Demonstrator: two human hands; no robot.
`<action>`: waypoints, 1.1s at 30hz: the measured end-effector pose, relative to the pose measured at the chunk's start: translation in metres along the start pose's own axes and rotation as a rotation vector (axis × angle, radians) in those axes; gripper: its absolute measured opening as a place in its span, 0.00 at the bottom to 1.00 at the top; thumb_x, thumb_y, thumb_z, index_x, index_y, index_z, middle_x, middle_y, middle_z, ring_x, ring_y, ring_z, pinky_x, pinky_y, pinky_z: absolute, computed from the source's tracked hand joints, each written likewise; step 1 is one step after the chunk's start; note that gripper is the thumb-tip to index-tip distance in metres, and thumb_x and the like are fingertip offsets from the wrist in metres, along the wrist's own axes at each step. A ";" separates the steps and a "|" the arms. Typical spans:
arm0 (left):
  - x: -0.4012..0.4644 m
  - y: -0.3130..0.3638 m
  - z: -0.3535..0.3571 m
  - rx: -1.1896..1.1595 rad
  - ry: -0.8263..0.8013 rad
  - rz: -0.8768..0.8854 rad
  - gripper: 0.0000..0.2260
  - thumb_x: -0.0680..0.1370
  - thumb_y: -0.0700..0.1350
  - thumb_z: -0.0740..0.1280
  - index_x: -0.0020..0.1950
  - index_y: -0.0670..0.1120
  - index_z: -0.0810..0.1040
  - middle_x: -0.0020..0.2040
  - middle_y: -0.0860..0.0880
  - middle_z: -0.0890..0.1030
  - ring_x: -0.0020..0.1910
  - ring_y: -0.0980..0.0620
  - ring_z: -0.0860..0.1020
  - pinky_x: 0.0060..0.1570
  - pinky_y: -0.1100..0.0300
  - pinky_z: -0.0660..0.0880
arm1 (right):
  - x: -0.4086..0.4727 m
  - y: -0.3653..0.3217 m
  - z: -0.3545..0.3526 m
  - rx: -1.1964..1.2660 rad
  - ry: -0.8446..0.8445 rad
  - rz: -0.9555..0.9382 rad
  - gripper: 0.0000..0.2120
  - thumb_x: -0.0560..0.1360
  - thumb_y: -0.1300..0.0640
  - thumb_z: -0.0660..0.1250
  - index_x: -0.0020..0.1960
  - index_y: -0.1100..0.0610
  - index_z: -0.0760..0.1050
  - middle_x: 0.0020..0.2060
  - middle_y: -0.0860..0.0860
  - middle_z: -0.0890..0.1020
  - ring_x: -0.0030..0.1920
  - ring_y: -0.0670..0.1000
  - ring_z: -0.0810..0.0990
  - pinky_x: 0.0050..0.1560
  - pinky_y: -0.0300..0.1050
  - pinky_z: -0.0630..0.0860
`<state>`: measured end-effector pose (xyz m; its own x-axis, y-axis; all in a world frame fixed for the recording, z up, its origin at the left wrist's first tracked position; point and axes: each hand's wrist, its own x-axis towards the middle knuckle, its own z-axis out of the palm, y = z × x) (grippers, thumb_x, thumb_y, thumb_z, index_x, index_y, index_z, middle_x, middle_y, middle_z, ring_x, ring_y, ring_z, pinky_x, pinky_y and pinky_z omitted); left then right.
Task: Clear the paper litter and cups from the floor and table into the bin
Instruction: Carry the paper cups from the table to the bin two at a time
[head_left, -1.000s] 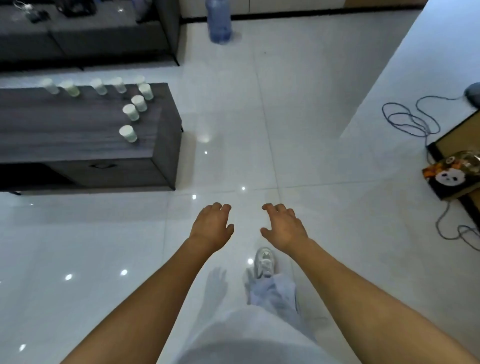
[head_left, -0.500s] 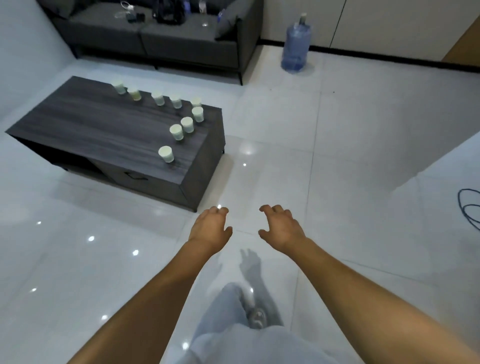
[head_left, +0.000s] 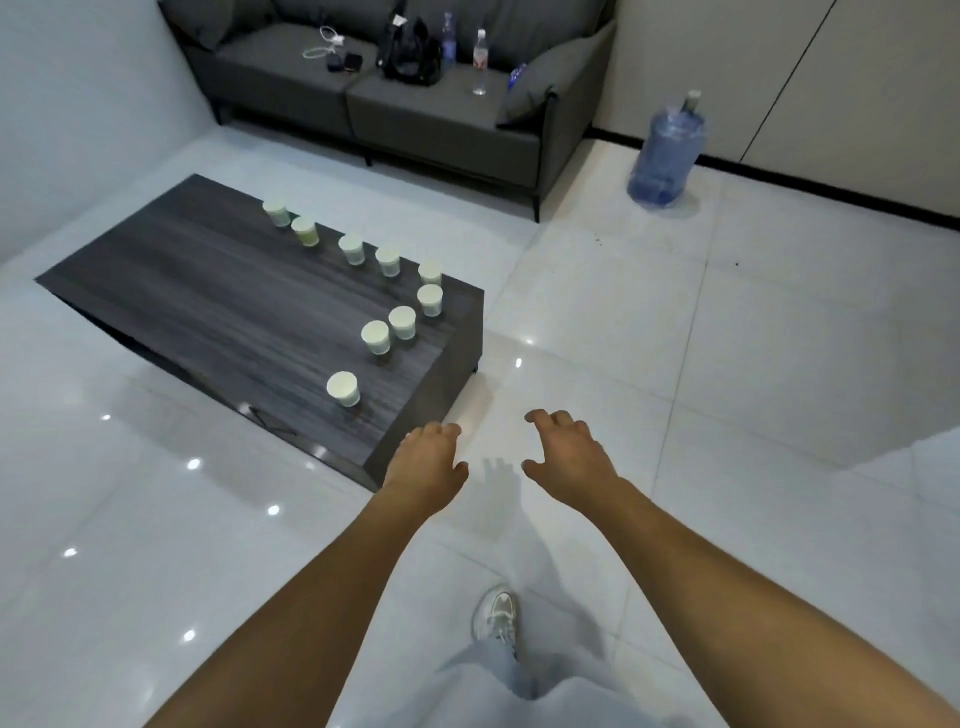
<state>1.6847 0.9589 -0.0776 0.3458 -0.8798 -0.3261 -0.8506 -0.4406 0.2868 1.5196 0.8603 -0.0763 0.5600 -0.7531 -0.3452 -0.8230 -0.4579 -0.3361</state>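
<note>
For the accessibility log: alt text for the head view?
Both empty hands, left hand and right hand, reach out over white floor near a dark table holding nine paper cups. A grey sofa stands beyond.

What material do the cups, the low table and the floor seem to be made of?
Cups: probably paper, matte pale white-green, thin rolled rims.
Low table: wood or wood-look laminate, dark grey with straight grain lines, matte.
Floor: glossy white tiles, likely ceramic; grout lines and lamp reflections show.
</note>
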 end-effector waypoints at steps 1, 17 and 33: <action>0.013 0.002 -0.007 -0.012 0.002 -0.006 0.21 0.78 0.50 0.64 0.70 0.47 0.68 0.64 0.46 0.73 0.62 0.46 0.72 0.63 0.53 0.71 | 0.013 0.002 -0.008 -0.003 -0.003 -0.001 0.28 0.76 0.50 0.65 0.73 0.51 0.60 0.66 0.55 0.69 0.63 0.58 0.69 0.56 0.51 0.71; 0.186 -0.024 -0.058 -0.210 0.026 -0.432 0.20 0.78 0.49 0.64 0.68 0.47 0.69 0.64 0.45 0.73 0.63 0.45 0.71 0.64 0.52 0.70 | 0.265 -0.028 -0.080 -0.147 -0.244 -0.306 0.28 0.75 0.51 0.66 0.72 0.51 0.60 0.66 0.55 0.69 0.64 0.57 0.69 0.60 0.51 0.72; 0.245 -0.165 -0.060 -0.385 -0.032 -0.842 0.19 0.76 0.47 0.63 0.66 0.45 0.69 0.61 0.44 0.75 0.59 0.42 0.73 0.55 0.52 0.73 | 0.428 -0.179 -0.026 -0.346 -0.541 -0.559 0.27 0.76 0.52 0.67 0.71 0.53 0.62 0.65 0.56 0.68 0.64 0.61 0.68 0.63 0.57 0.70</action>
<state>1.9330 0.8056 -0.1509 0.7741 -0.2394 -0.5860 -0.1316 -0.9664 0.2210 1.9039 0.6081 -0.1410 0.7886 -0.0841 -0.6091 -0.3451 -0.8804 -0.3252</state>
